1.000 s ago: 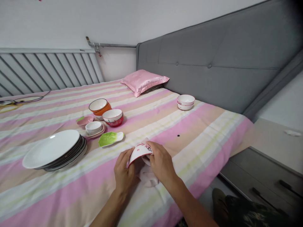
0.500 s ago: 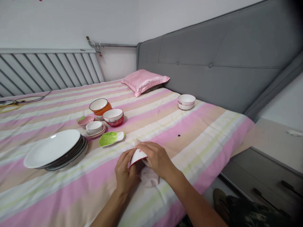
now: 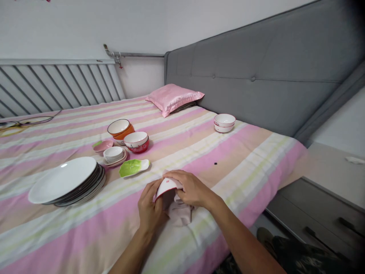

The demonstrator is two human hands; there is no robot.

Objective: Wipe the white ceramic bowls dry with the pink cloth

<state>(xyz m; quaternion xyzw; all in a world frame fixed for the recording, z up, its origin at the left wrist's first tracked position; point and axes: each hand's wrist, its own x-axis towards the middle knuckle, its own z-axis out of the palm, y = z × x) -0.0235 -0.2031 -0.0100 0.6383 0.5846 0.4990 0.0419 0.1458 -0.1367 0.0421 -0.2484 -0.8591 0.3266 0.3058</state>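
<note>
A white bowl (image 3: pixel 167 185) with a red rim and a small red mark is tilted between my hands, its outer side facing up. My left hand (image 3: pixel 149 205) is closed on the bowl's left edge. On the right side, my right hand (image 3: pixel 192 189) grips the bowl together with a pale pink cloth (image 3: pixel 180 213), which hangs down below the rim. The bowl's inside is mostly hidden. Just beyond my hands lies a green and white leaf-shaped dish (image 3: pixel 134 167).
Left on the striped bed (image 3: pixel 122 224) stands a stack of plates (image 3: pixel 65 179). Small white dishes (image 3: pixel 113 153), a pink dish (image 3: pixel 103 145), an orange bowl (image 3: pixel 121 131) and a white-and-red bowl pair (image 3: pixel 137 142) sit behind. Two stacked bowls (image 3: pixel 224 123) stand near the headboard (image 3: pixel 242 64).
My right hand has shifted slightly right and down around the bowl, and more of the bowl's outer side shows. The cloth has moved a little under it. Other dishes have not moved.
</note>
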